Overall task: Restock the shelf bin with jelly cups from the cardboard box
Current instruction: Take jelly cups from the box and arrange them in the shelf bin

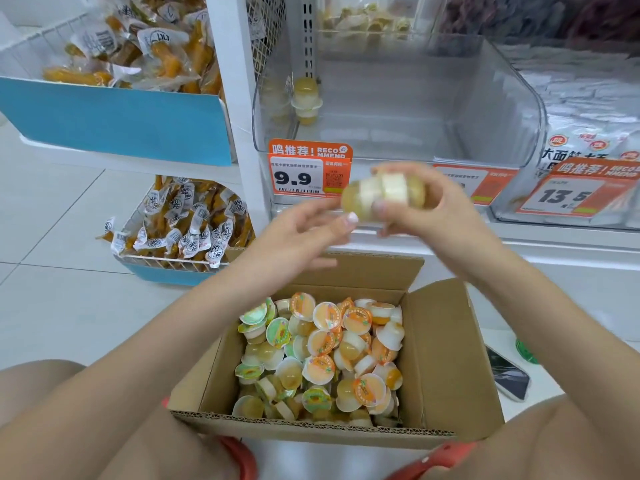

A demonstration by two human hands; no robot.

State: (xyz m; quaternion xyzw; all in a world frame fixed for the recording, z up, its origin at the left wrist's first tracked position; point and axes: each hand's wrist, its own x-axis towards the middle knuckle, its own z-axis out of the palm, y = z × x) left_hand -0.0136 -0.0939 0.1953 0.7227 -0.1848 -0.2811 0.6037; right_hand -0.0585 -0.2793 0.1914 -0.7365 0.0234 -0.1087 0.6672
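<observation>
An open cardboard box [446,358] sits between my knees, holding several jelly cups [322,355] with orange and green lids. Above it, my right hand [436,206] grips a small stack of yellow jelly cups [381,192] held sideways, in front of the shelf edge. My left hand [304,230] is beside the stack, fingers extended, its fingertips touching the stack's left end. The clear plastic shelf bin [512,109] stands on the shelf behind, with two yellow jelly cups [306,98] stacked lid to lid in its back left corner.
Orange price tags [310,168] hang under the bin. Wire baskets of packaged orange snacks [138,46] stand on the left, one lower on the floor [187,223]. White snack bags [588,140] fill the bin to the right. A phone [509,374] lies on the floor right of the box.
</observation>
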